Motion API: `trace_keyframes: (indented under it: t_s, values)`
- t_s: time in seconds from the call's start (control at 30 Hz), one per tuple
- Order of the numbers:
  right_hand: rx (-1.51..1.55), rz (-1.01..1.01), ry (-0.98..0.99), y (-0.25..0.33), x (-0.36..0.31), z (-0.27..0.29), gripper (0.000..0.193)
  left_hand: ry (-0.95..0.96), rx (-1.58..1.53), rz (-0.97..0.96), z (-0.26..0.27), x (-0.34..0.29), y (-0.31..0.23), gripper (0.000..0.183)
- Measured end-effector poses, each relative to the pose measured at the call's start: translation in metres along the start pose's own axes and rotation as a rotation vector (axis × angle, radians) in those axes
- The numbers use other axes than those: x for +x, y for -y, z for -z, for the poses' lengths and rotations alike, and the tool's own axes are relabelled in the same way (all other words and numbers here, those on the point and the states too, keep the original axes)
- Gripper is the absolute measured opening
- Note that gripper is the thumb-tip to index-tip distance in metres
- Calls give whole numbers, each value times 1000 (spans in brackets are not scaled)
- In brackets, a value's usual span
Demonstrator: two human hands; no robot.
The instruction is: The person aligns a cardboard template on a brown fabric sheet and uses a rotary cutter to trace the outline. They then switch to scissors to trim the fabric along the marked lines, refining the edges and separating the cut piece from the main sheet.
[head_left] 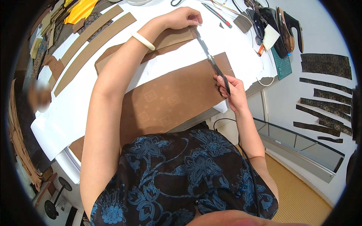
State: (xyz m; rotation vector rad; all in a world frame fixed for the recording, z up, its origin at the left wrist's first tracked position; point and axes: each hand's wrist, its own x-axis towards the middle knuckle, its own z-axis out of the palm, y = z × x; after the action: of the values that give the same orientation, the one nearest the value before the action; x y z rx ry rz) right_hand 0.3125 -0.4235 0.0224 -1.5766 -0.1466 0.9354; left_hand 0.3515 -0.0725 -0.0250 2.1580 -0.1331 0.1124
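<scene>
My right hand (234, 90) grips the black handles of a pair of scissors (215, 64). The scissors' long metal blades point away from me, their tips at the right end of a narrow tan-brown strip (177, 38). By those tips my left hand (184, 18) is closed, thumb and fingers pinched together; whatever they hold is too small to make out. A white bangle (143, 40) circles my left wrist. Nearer to me lies a large brown sheet with a faint square motif (169, 94), its right end under the scissors. My left forearm covers part of both pieces.
White paper (49, 128) covers the table. Long brown strips (94, 52) lie at the left, with yellow material (81, 11) behind. A pen (217, 15), white cable and green cutting mat (282, 62) are at the right. Dark patterned strips (326, 66) hang on the right wall.
</scene>
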Motion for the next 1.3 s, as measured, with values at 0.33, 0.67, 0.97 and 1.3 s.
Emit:
trace_keyframes:
  t_s: [0.33, 0.67, 0.97, 1.3]
  values:
    - [43, -20, 11, -3, 2, 2, 21, -287, 273, -92, 0, -14, 12, 16]
    - [16, -4, -8, -3, 2, -4, 21, -312, 268, 81, 3, -26, 3, 13]
    - [35, -21, -16, 1, 1, -8, 21, -276, 330, 129, -2, -20, 8, 16]
    - [-46, -32, -22, -3, 3, -5, 31, -331, 304, 152, -9, -21, 14, 17]
